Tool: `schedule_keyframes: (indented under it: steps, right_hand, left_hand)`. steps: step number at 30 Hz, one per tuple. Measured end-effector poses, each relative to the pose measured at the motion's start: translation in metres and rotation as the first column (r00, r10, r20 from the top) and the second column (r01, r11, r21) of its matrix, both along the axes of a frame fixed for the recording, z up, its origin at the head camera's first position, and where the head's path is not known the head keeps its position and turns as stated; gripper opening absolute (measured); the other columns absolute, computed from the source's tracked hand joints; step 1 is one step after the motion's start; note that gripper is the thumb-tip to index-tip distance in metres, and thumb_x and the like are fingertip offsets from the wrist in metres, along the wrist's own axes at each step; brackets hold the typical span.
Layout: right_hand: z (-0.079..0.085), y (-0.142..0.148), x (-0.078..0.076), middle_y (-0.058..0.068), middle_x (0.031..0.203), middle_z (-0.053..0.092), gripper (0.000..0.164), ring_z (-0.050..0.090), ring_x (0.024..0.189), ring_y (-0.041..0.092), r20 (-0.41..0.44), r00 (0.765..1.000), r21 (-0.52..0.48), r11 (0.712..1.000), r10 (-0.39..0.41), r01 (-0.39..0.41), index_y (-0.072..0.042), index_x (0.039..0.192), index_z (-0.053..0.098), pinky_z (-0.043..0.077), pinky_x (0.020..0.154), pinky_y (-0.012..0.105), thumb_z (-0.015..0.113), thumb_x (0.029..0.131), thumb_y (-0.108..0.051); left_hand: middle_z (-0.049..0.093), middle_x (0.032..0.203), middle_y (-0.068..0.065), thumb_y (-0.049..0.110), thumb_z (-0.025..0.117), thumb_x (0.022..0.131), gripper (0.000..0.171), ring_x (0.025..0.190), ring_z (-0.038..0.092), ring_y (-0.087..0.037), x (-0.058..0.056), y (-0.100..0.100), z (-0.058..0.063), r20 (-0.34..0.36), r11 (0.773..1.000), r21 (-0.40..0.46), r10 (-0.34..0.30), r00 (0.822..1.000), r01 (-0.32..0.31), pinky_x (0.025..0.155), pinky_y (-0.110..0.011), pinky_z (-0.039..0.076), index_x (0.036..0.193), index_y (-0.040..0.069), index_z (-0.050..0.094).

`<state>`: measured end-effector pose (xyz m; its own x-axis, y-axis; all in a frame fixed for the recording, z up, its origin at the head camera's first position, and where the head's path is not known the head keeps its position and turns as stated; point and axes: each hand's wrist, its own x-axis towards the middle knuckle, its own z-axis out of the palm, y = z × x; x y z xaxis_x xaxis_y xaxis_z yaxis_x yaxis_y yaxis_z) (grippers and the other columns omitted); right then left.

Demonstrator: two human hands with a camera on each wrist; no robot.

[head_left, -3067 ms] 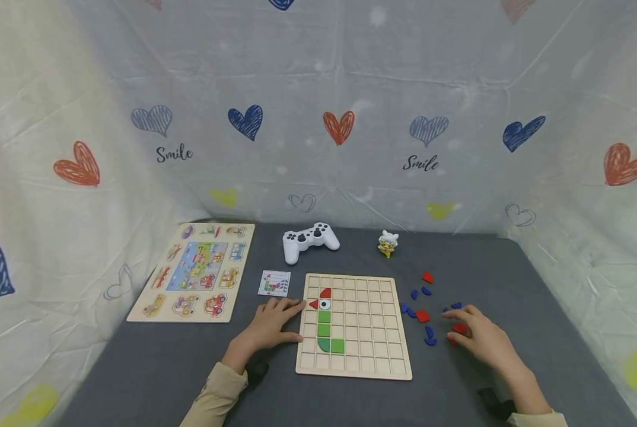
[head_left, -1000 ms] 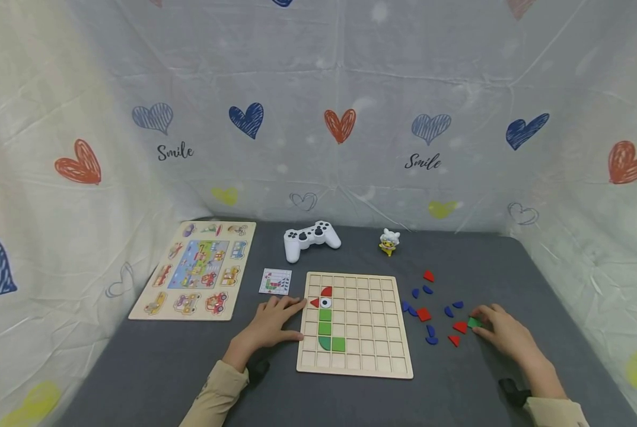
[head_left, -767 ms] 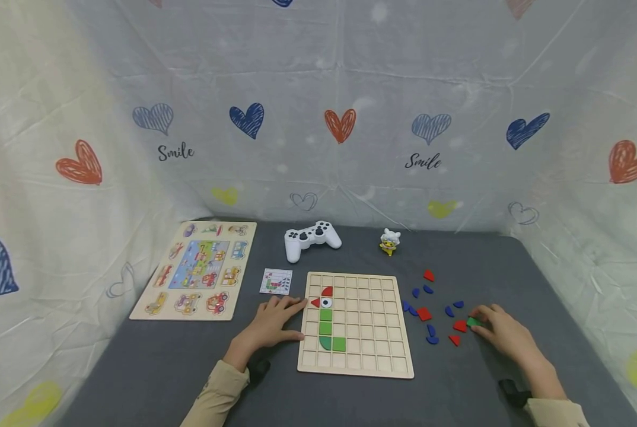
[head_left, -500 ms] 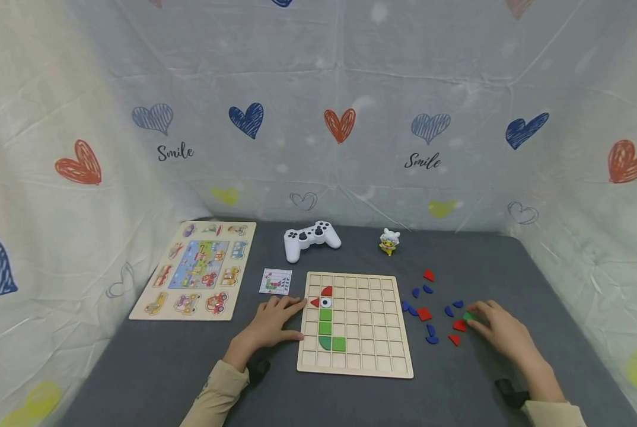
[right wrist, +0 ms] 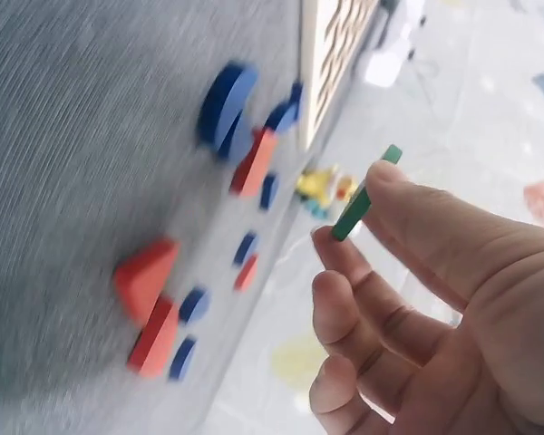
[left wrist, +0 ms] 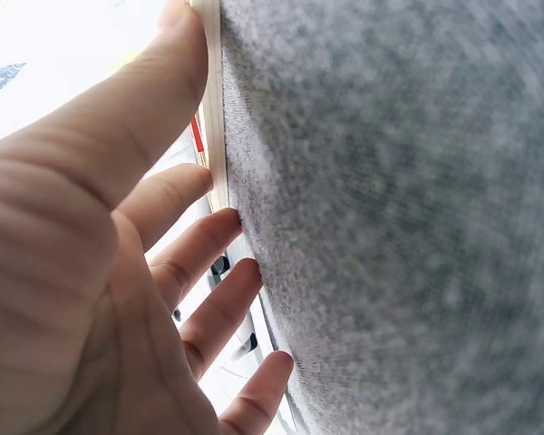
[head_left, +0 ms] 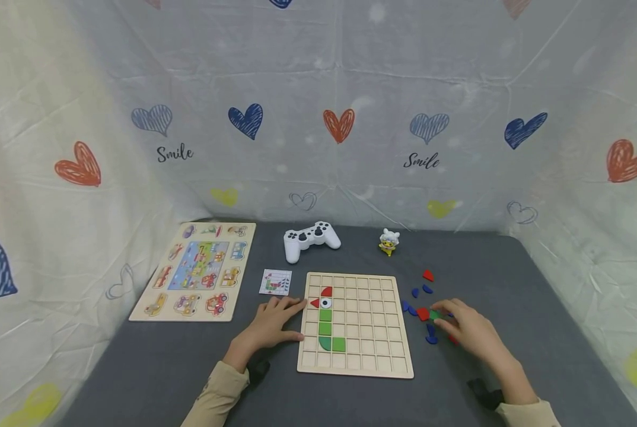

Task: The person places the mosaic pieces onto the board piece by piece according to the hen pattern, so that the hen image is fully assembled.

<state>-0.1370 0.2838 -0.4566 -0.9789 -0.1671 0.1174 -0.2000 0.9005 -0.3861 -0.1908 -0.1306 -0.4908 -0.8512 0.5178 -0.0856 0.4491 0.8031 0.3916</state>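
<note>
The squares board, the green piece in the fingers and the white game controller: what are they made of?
The squares board looks like smooth, matte wood: it's pale tan, with a light, bare-looking edge.
The green piece in the right hand could be painted wood or plastic; its colour is even and no grain shows.
The white game controller seems to be hard, smooth plastic, judging by its moulded, rounded grips.
</note>
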Motion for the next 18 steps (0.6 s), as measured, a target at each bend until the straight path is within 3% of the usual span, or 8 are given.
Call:
schedule_keyframes:
  steps: [5, 18]
  right_hand:
    - [-0.002, -0.019, -0.001, -0.004, 0.092, 0.059, 0.023, 0.046, 0.065, 0.002, -0.009, 1.000, -0.004, 1.000, 0.028, -0.028, -0.018, 0.106, 0.066, 0.037, 0.049, 0.021, 0.069, 0.083, -0.022]
    - [-0.008, -0.058, 0.003, -0.009, 0.089, 0.056, 0.024, 0.041, 0.060, -0.003, -0.042, 0.986, -0.037, 0.986, 0.162, -0.164, -0.020, 0.103, 0.067, 0.036, 0.049, 0.018, 0.072, 0.080, -0.024]
  left_hand:
    - [0.043, 0.137, -0.005, 0.050, 0.067, 0.077, 0.078, 0.111, 0.037, -0.027, 0.001, 0.000, 0.001, 0.000, 1.000, -0.006, 0.000, 1.000, 0.000, 0.096, -0.056, 0.026, 0.143, 0.019, 0.039]
    - [0.044, 0.136, -0.007, 0.048, 0.068, 0.077, 0.077, 0.110, 0.038, -0.028, 0.001, 0.000, 0.002, -0.013, 1.000, 0.010, -0.010, 1.000, 0.010, 0.095, -0.057, 0.027, 0.142, 0.018, 0.040]
